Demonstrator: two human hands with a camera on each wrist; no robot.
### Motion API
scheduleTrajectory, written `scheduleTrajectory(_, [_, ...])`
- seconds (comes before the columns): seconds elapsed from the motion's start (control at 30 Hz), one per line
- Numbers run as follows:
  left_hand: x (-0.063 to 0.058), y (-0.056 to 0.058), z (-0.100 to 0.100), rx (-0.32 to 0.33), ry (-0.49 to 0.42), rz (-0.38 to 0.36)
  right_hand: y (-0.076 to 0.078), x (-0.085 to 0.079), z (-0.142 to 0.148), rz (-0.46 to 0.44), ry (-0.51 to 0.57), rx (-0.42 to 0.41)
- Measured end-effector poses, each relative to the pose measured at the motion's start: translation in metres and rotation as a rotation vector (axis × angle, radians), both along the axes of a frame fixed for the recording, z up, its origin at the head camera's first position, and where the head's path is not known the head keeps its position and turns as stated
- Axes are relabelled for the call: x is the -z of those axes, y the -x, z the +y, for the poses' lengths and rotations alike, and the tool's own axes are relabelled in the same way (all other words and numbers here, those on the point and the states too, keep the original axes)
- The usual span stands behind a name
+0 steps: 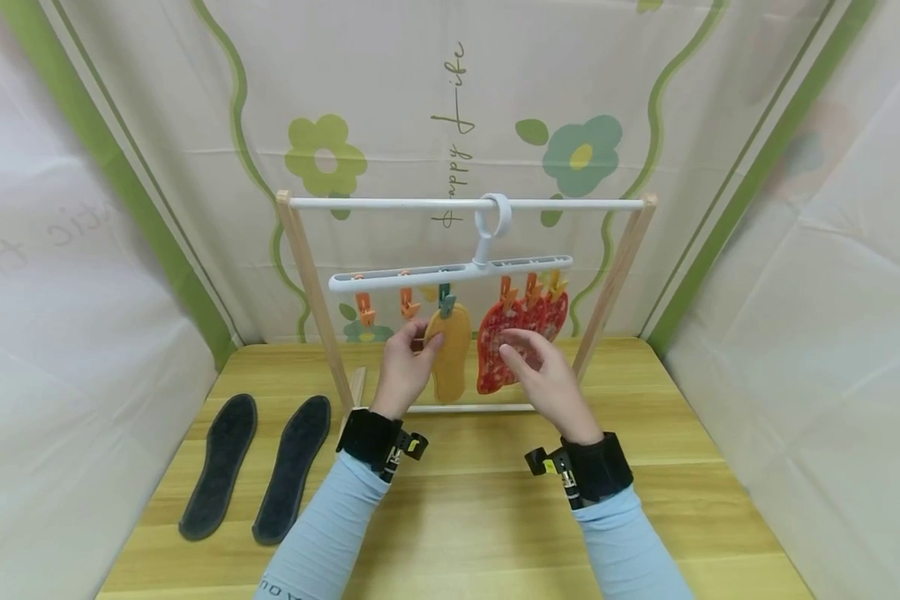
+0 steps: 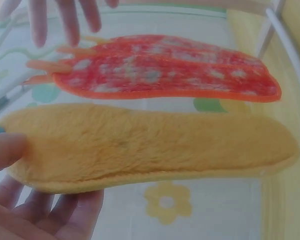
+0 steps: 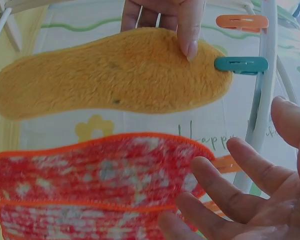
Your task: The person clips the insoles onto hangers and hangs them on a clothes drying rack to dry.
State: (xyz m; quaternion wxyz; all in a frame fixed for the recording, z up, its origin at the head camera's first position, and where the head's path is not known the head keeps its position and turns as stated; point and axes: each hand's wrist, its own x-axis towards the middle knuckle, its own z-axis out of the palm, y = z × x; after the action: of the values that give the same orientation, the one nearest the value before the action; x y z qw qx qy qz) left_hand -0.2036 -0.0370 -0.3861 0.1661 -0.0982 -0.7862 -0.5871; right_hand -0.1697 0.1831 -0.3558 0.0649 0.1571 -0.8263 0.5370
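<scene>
A fuzzy yellow insole (image 1: 451,354) hangs from a teal clip (image 1: 446,300) on a white clip hanger (image 1: 405,277). My left hand (image 1: 407,362) pinches its upper left edge, thumb on the front and fingers behind, as the right wrist view shows too. Red-and-white insoles (image 1: 501,346) with orange edging hang to the right from orange and yellow clips (image 1: 532,287). In front of them is my right hand (image 1: 543,379), fingers spread and holding nothing; in the right wrist view its fingers (image 3: 230,200) overlap the red insoles.
The hanger's ring (image 1: 492,217) loops over the white rail of a wooden-legged rack (image 1: 307,292). Two orange clips (image 1: 365,308) dangle left of the yellow insole. Two dark insoles (image 1: 219,467) lie on the wooden table (image 1: 480,517) at the left. Printed fabric walls stand around it.
</scene>
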Motion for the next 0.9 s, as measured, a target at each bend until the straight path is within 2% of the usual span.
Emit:
scheduleTrajectory(0.1, [0.002,0.000,-0.002,0.007,0.000,-0.002,-0.003,0.003,0.003,-0.009,-0.011,0.008])
scheduleTrajectory(0.4, [0.010,0.003,-0.008,0.012,-0.006,-0.021,0.003,0.030,0.020,0.006,-0.023,0.009])
scheduleTrajectory(0.7, [0.018,0.004,-0.012,0.021,-0.026,-0.035,-0.014,0.024,0.020,-0.046,-0.030,0.028])
scheduleTrajectory(0.9, [0.024,0.004,-0.015,0.031,-0.047,-0.047,-0.004,0.049,0.031,-0.046,-0.025,0.035])
